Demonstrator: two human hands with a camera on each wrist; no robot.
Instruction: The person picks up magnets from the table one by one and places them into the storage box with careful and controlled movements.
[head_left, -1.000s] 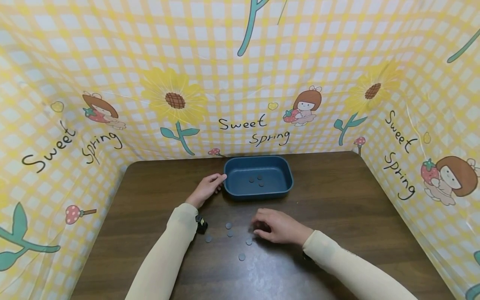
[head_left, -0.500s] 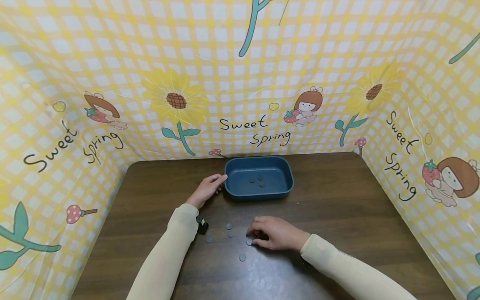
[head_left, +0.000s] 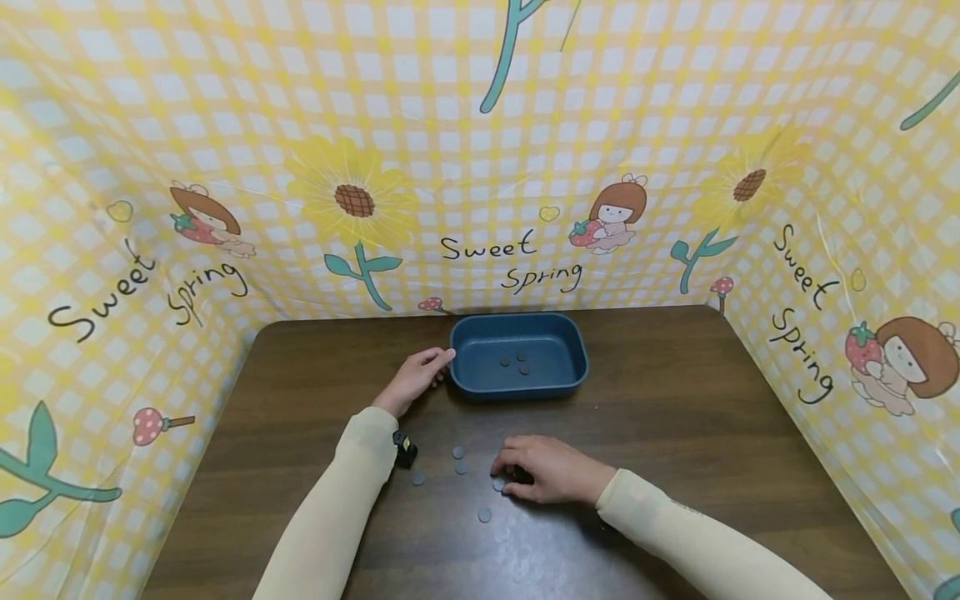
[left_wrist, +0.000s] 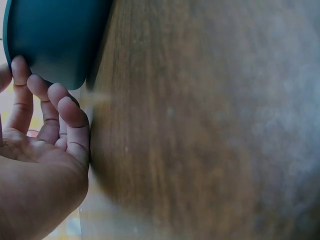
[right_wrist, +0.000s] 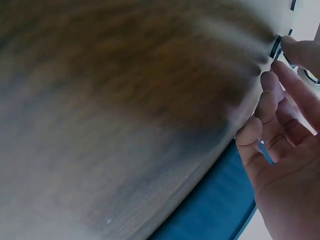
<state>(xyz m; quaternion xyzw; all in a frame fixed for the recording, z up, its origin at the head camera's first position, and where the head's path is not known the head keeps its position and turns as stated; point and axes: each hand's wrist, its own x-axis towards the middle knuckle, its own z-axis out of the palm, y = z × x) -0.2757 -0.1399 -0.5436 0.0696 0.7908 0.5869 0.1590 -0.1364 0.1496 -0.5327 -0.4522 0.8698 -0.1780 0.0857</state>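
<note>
A dark blue rectangular tray [head_left: 517,390] stands near the back of the wooden table. At its left end my left hand [head_left: 411,379] pinches the rim between thumb and fingers; the left wrist view shows fingertips [left_wrist: 21,65] against the tray wall [left_wrist: 55,45]. Three grey coins [head_left: 524,371] lie inside. My right hand [head_left: 551,469] is low over the table, thumb and index finger at opposite edges of a flat coin [head_left: 498,484]. In the right wrist view the other fingers [right_wrist: 248,131] are bent, and this coin is hard to make out.
Several more coins lie loose on the table: one coin [head_left: 484,515] nearer the front, two close together, and another coin [head_left: 417,478] by the black wrist camera [head_left: 405,450]. A yellow checked cloth [head_left: 480,167] encloses the table [head_left: 675,392] at back and sides.
My right hand has come down and slightly left onto the coin, and its thumb and index finger have drawn closer around it. The left hand, tray and other coins have kept their places.
</note>
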